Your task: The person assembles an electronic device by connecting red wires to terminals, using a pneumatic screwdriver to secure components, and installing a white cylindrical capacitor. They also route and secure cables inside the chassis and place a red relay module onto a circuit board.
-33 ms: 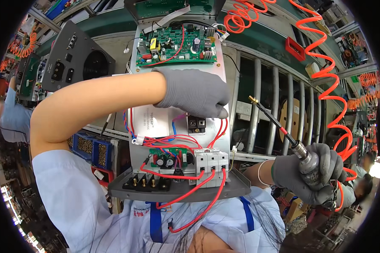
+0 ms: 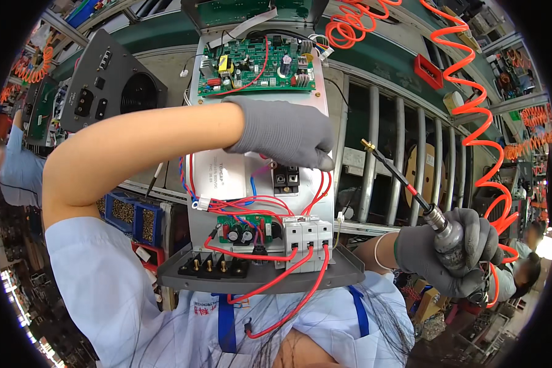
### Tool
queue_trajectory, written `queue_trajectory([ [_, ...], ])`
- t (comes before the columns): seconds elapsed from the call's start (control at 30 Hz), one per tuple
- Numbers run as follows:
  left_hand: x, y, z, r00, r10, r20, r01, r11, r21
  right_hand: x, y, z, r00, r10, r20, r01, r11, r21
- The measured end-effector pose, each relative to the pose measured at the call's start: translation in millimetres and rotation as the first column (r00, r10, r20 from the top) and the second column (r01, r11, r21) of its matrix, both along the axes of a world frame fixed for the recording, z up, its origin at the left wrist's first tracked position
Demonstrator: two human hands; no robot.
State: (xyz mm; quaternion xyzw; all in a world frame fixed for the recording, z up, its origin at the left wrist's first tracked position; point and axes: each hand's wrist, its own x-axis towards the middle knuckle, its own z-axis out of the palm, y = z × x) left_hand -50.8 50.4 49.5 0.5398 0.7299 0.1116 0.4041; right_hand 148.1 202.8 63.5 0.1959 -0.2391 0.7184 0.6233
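My left hand (image 2: 288,132), in a grey glove, reaches across the metal chassis (image 2: 214,221). Its fingers are curled in, and whatever they hold is hidden. Just below the fingertips is a black terminal module (image 2: 286,180), partly covered by the glove. My right hand (image 2: 435,254), also gloved, is wrapped around an air screwdriver (image 2: 451,242) off the chassis's right side. The tool's long bit tilts up and left, with a brass-coloured screw (image 2: 367,145) at its tip. Nearer me on the chassis sit a white breaker block (image 2: 308,236) with red wires and a small green board (image 2: 245,230).
A large green circuit board (image 2: 257,67) fills the chassis's far end. Metal rollers (image 2: 398,153) run along its right. An orange coiled air hose (image 2: 472,107) hangs at right. Blue bins of screws (image 2: 121,211) and a grey panel with a fan (image 2: 113,86) are at left.
My left hand has shifted very slightly to the right. The right hand and the air screwdriver look the same.
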Motion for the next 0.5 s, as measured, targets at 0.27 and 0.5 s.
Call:
queue_trajectory([
  [0.27,-19.6,15.5,-1.4,0.933,-0.286,0.217,0.319,0.937,-0.14,4.2,-3.7,8.7,0.954,0.282,0.098,-0.294,0.945,0.142],
  [0.5,-14.3,4.5,-21.0,0.969,-0.065,0.237,0.075,0.997,-0.034,-12.3,-18.7,19.1,0.8,0.328,0.502,-0.537,0.764,0.357],
])
